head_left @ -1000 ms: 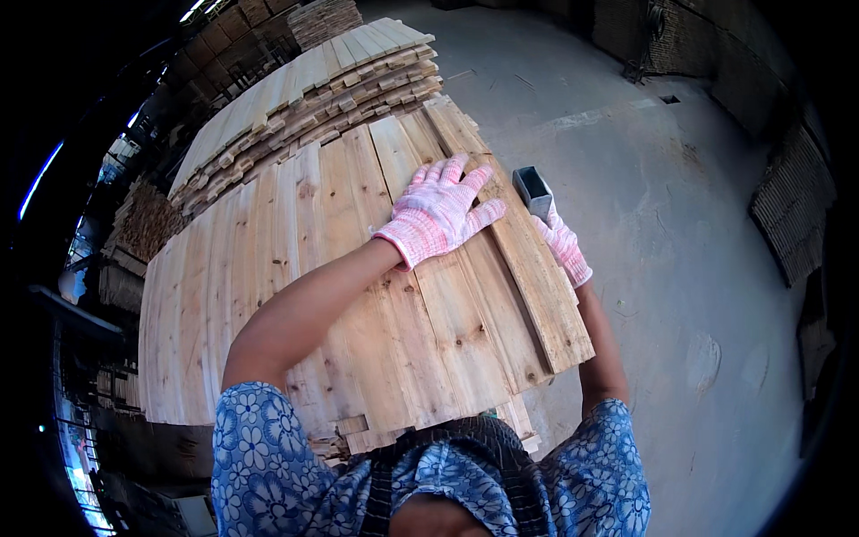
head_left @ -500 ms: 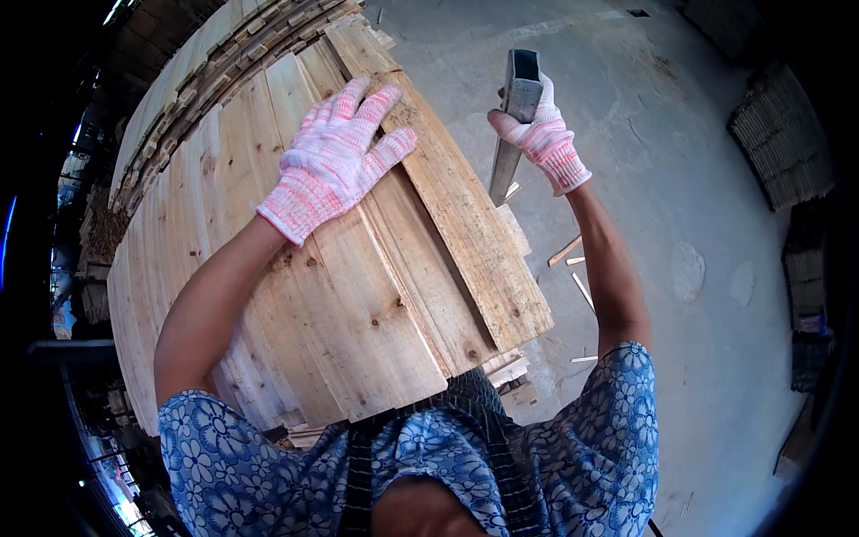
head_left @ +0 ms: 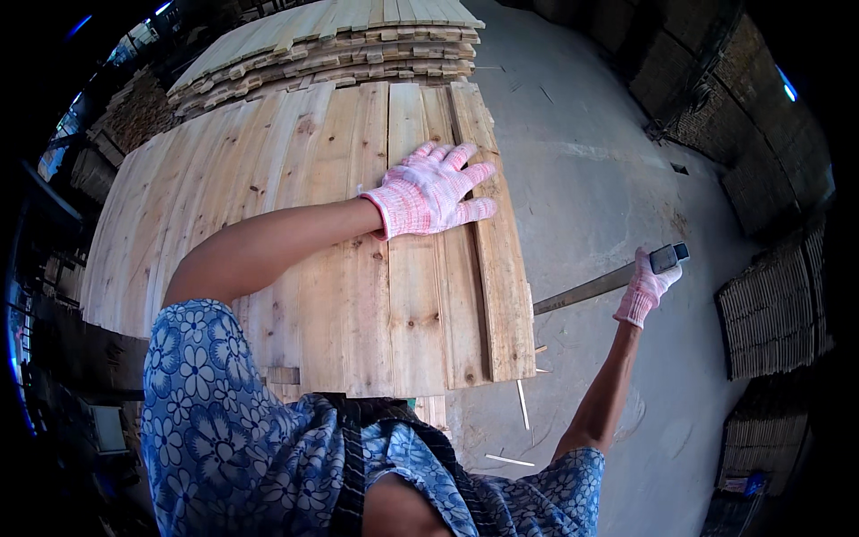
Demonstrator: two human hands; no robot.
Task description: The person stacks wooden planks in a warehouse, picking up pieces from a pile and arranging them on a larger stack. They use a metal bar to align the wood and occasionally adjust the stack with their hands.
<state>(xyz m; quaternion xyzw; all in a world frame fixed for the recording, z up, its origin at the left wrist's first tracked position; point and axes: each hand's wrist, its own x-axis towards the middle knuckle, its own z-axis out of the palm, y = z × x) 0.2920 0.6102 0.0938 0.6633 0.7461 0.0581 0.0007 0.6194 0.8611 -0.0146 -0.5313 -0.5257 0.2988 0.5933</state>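
Note:
My left hand point(head_left: 428, 191), in a pink and white knit glove, lies flat with fingers spread on the wooden boards point(head_left: 349, 295). Its fingertips rest on the outermost plank point(head_left: 503, 295), which has a dark gap along its left side. Out to the right, my gloved right hand point(head_left: 641, 291) is closed around a long grey metal bar point(head_left: 586, 290). The bar's near end looks like a rectangular tube, and its far part slants left against the side of the board stack. Part of the grip is hidden behind the bar's end.
Behind the boards stand more layered stacks of planks point(head_left: 331, 54). Thin wood offcuts point(head_left: 510, 460) lie on the concrete floor point(head_left: 573, 197) by the stack. Along the right wall are bundled piles of slats point(head_left: 774, 309).
My right hand has swung outward to the right and lower with the metal bar, which now slants toward the stack. My view has turned; my left hand stays spread on the boards near the outer plank.

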